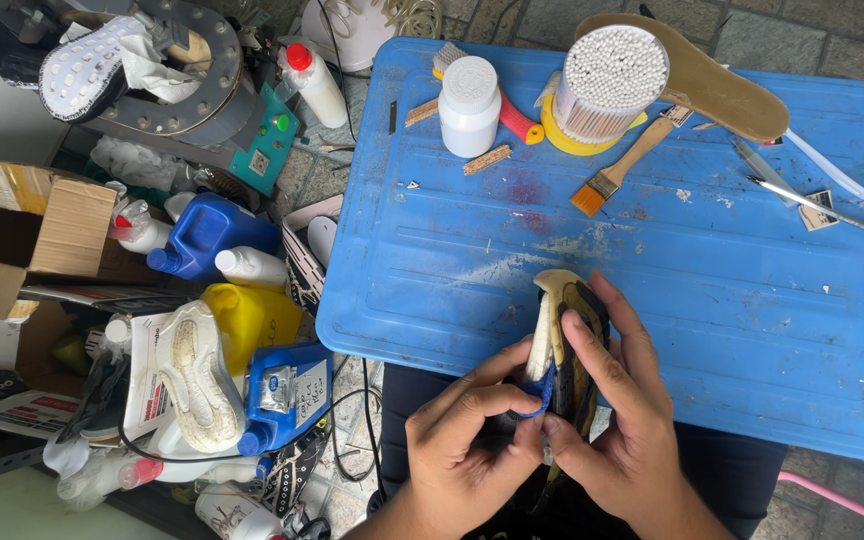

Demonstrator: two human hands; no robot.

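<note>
I hold a worn shoe (560, 330) on its side over the near edge of the blue plastic table (712, 260); its cream sole edge faces left and its dark upper faces right. My left hand (467, 440) pinches the blue heel part with thumb and fingers. My right hand (622, 420) wraps the upper from the right, fingers pressed along it. The lower part of the shoe is hidden behind my hands.
On the table's far side stand a white bottle (469, 105), a tub of cotton swabs (607, 75), a tan insole (722, 85), a paintbrush (617, 170) and thin tools (812, 200). To the left lie a blue jug (202, 235), a yellow container (252, 315), a white shoe (197, 375) and cardboard boxes (32, 235).
</note>
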